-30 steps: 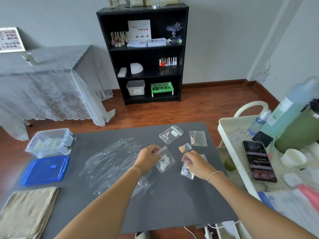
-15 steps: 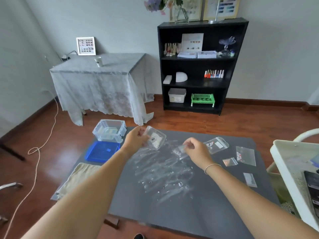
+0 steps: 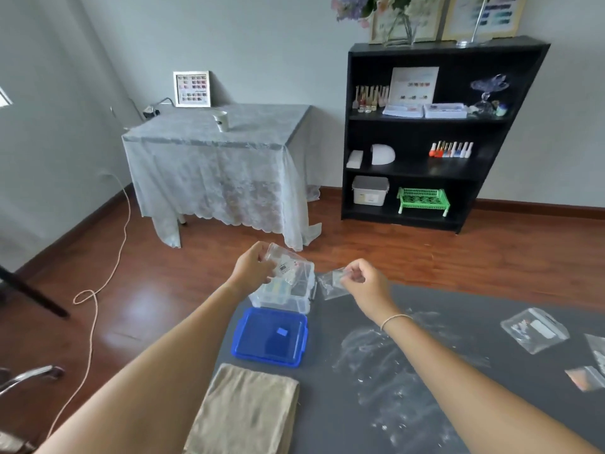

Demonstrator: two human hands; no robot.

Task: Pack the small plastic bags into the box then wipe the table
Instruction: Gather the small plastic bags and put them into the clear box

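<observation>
clear box (image 3: 284, 294) at the table's (image 3: 343, 326) far left corner, lid off — contents a pale blur behind the left hand (image 3: 253, 269). that hand's fingers clamp a small bag (image 3: 285, 264) over the box; barcode sticker, unreadable. right hand (image 3: 363, 283) pinches a crumpled clear bag (image 3: 330, 283) just right of the box. blue lid (image 3: 271, 335) before the box, beige cloth (image 3: 245, 414) nearer — cut off below. more bags (image 3: 535, 329) far right, some cropped by the frame edge.

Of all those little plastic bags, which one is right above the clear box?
The bag with the barcode label, pinched in the left hand. It hangs over the open clear box; the right hand's bag is beside the box.
</observation>
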